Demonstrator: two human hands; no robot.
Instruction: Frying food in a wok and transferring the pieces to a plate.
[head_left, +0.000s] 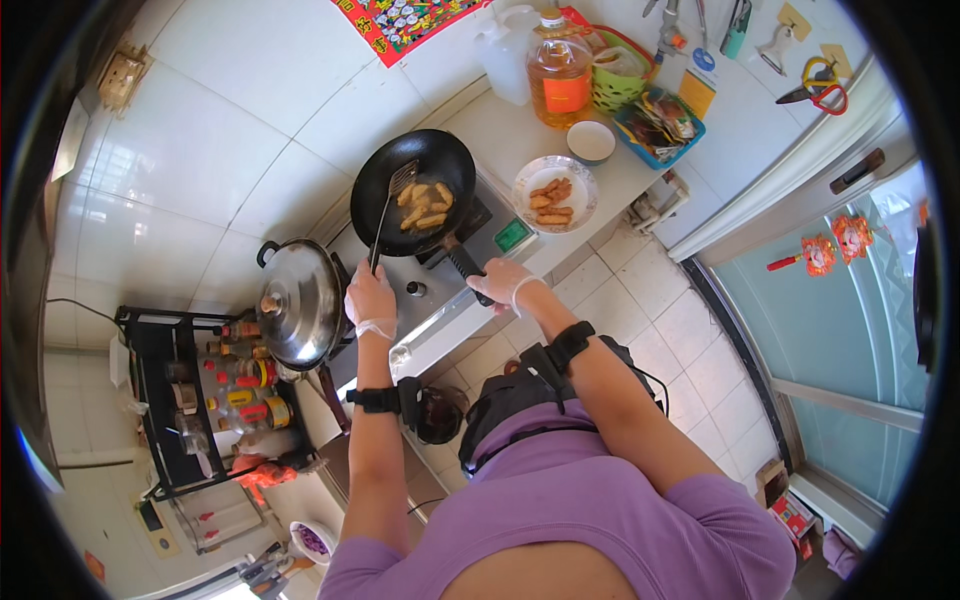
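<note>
My left hand (370, 300), in a clear plastic glove, grips the handle of a slotted metal spatula (403, 177). The spatula's blade rests inside a black wok (375, 161) beside several golden battered strips (424, 206) frying in oil. My right hand (501, 285), gloved too, holds the wok's black handle (466, 264). The wok sits over the burner of a gas stove (442, 279). To its right, a patterned white plate (525, 176) bears several browner fried pieces (551, 196).
A lidded pot (300, 300) stands left of my left hand, near a black rack (154, 390) of sauce bottles. Beyond the plate are a white bowl (591, 141), a large oil bottle (559, 82) and a blue basket of packets (660, 127). A glass sliding door (795, 300) is at right.
</note>
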